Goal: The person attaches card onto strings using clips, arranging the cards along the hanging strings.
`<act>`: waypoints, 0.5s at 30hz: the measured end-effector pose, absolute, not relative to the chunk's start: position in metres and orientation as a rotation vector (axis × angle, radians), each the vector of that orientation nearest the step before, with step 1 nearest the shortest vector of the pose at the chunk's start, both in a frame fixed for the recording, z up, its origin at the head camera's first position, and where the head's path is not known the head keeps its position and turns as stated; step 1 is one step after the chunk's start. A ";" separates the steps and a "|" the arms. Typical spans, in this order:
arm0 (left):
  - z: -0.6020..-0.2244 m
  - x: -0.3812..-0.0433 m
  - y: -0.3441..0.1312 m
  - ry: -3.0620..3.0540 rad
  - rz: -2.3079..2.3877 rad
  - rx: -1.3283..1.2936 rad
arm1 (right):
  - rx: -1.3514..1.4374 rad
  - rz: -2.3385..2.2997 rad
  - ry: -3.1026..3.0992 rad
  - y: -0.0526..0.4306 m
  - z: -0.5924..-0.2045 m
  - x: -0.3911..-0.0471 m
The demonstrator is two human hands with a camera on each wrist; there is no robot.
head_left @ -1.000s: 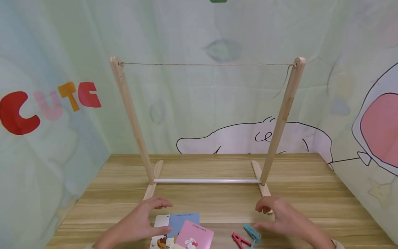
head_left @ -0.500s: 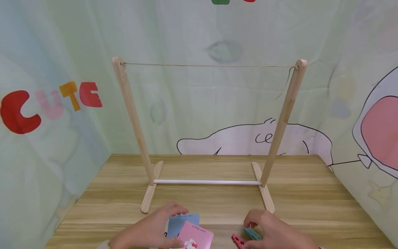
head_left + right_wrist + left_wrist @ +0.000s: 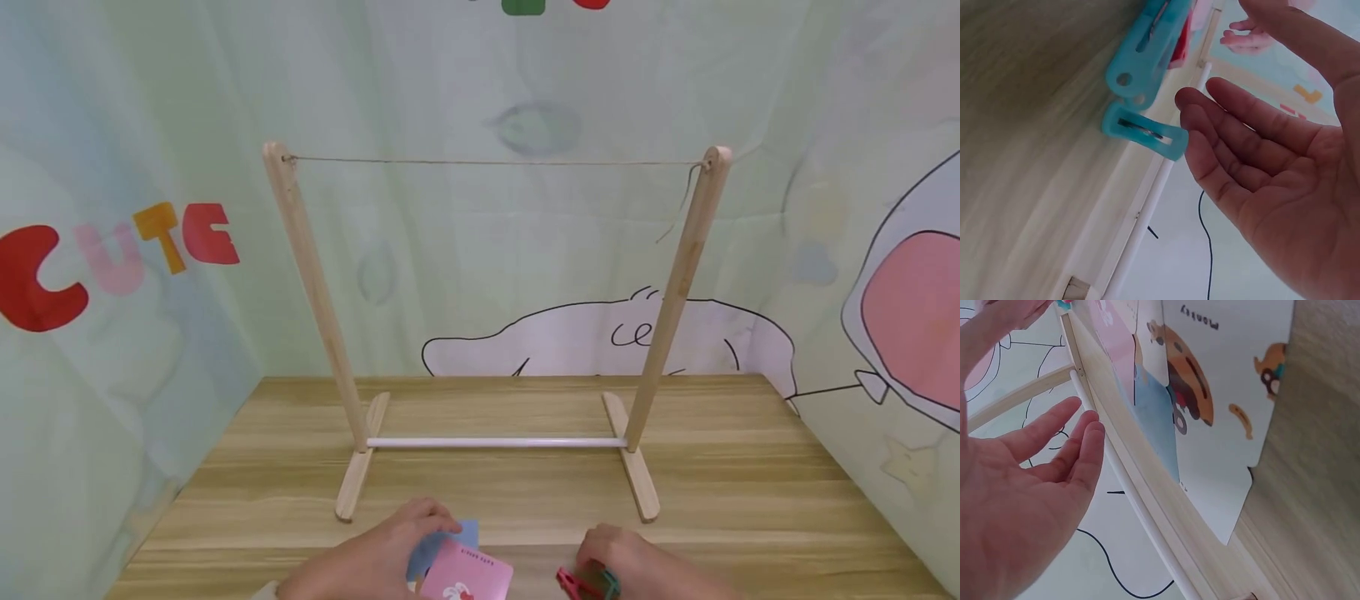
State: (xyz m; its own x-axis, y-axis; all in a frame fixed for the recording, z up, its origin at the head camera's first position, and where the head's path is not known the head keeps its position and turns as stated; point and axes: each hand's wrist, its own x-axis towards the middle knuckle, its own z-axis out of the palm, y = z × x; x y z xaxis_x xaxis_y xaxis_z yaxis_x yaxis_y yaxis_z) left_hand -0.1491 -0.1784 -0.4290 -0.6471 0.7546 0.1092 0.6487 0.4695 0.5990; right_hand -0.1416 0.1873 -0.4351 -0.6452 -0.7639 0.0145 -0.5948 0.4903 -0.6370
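My left hand (image 3: 367, 554) hovers over the left edge of a small pile of picture cards, fingers loosely bent. On top of the pile is a pink card (image 3: 468, 571) with a white rabbit. A blue card (image 3: 469, 533) shows behind it. The left wrist view also shows a white card (image 3: 1222, 444) printed with a monkey picture. Over the clothespins is my right hand (image 3: 637, 567), its fingers relaxed and slightly curved. Two teal clothespins (image 3: 1154, 44) lie near its fingertips, one overlapping the fingers in the right wrist view. A red clothespin (image 3: 572, 582) lies just left of them.
Behind the hands stands a wooden frame with a left post (image 3: 318, 308) and a right post (image 3: 678, 292). A thin string (image 3: 487, 162) spans their tops, and a white rod (image 3: 495, 442) joins their feet. A printed curtain (image 3: 450, 250) surrounds the wooden table (image 3: 247, 475).
Both hands have moved inward and toward the person, the left further over the cards and the right down over the clothespins. Cards and clothespins appear to stay in place.
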 end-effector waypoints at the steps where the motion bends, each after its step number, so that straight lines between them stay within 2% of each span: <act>1: -0.430 -0.149 -0.179 2.530 0.927 1.223 | -1.194 -0.864 2.489 0.187 -0.436 -0.142; 9: -0.433 -0.152 -0.180 2.503 0.859 1.239 | -1.412 -0.741 2.551 0.185 -0.447 -0.147; 15: -0.431 -0.151 -0.181 2.512 0.836 1.259 | -1.740 -0.574 2.663 0.184 -0.458 -0.152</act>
State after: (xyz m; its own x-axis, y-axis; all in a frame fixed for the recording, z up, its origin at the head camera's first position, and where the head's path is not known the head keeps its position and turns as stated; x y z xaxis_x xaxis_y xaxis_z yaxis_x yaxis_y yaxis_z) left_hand -0.1507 -0.1808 -0.4313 -0.6131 0.7875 0.0633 0.6684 0.4743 0.5729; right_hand -0.1525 0.1836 -0.4581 -0.4177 -0.8689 0.2655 -0.9012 0.3591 -0.2428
